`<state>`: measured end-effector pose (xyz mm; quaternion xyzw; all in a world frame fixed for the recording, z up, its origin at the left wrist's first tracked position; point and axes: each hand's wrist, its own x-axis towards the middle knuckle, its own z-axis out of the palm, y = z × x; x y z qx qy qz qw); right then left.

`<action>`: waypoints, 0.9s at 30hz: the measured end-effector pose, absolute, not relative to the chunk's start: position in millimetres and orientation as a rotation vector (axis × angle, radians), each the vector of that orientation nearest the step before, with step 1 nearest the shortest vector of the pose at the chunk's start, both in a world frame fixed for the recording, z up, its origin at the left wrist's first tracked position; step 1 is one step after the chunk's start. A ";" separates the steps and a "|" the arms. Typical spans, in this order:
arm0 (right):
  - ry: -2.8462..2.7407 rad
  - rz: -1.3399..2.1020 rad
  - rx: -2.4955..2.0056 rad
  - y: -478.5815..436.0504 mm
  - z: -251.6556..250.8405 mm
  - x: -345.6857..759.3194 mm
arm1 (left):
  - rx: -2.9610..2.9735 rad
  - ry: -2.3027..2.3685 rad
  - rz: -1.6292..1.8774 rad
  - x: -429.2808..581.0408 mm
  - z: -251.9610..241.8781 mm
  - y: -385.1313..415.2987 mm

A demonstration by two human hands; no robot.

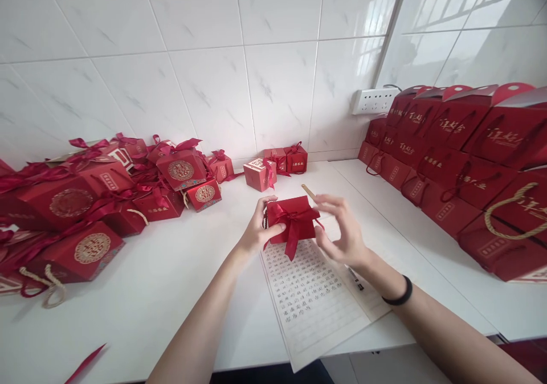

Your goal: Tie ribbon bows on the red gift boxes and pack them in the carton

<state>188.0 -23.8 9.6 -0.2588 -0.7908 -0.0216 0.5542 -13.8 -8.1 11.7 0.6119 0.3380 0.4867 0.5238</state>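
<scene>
A small red gift box [280,235] with a red ribbon bow [292,224] on its face is held up over a handwritten notebook [307,298]. My left hand [261,223] grips its left side, thumb pressed on the front by the ribbon and fingers behind the box. At the right side, my right hand [342,230] has thumb and fingers apart, close to the ribbon's end and a twisted red cord. Whether a fingertip touches the ribbon I cannot tell. Part of a pen [355,278] shows under my right wrist, on the notebook.
Ribbon-tied red boxes [182,170] are piled at the left, with several smaller ones [260,173] by the tiled wall. Stacked red boxes with cord handles [453,162] line the right. A ruler-like strip [307,190], a loose ribbon piece [88,362] and a power strip [375,101] are also there.
</scene>
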 end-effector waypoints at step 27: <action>-2.159 -0.602 -0.684 -43.1 -5.5 137.0 | 1.220 0.748 1.128 -8.9 16.6 -13.9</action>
